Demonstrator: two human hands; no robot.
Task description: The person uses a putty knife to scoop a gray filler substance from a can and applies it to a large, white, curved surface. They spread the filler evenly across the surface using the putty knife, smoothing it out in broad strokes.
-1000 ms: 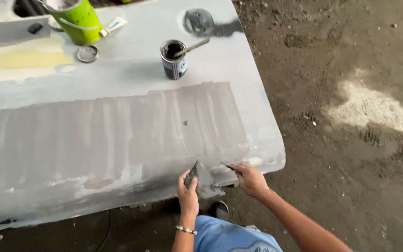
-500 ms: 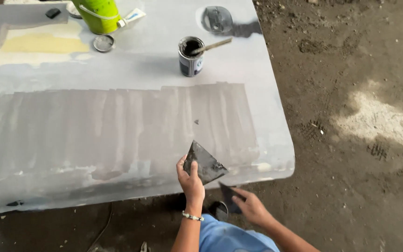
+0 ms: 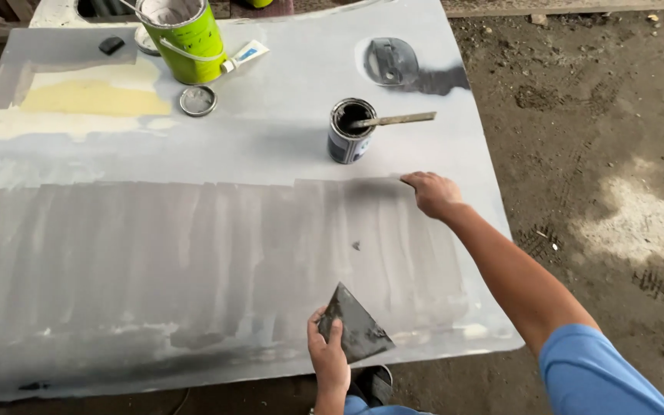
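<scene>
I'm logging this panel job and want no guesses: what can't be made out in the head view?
- Right hand: fingertips pressed to the grey panel; any tool under them is hidden by the hand.
- Small dark tin: fill level hidden by its rim.
- Green bucket: top cut off by the frame edge.
- Left hand: wrist cut off at the bottom edge; it grips a dark triangular scraper.

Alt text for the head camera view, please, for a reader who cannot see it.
The left hand holds a dark flat scraper over a large grey panel streaked with wet filler, while the right hand presses on the panel farther up. Beyond stand a small open can with a stick across it and a green tin.
</scene>
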